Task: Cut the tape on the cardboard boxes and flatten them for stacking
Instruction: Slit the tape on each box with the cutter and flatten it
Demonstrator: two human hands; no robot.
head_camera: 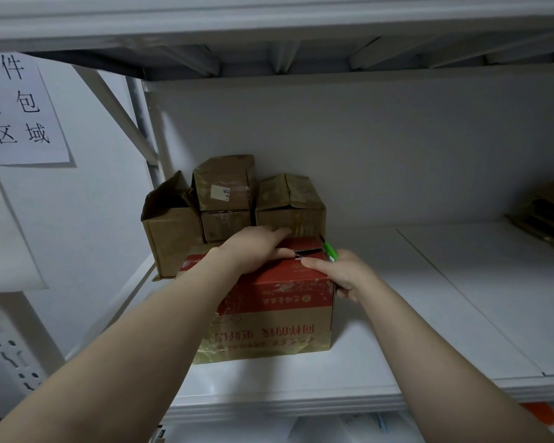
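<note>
Pressing box (271,318) top with flat left hand (256,247); gripping green cutter (330,251) in right hand (344,274), forefinger on box.

A white paper sign (23,110) hangs on the wall, up and to the left of the red box (279,282). It carries three lines of large black Chinese characters. The top line ends in 件, with its first character cut off at the picture's edge, then come 打包 and 区域.

The red box's near face is printed upside down. A short white line on the red band is too small to read, and the big red characters beneath it are not surely legible.

Behind the red box, a small brown box (224,183) bears a white sticker (220,193) whose dark print is too small to read.
</note>
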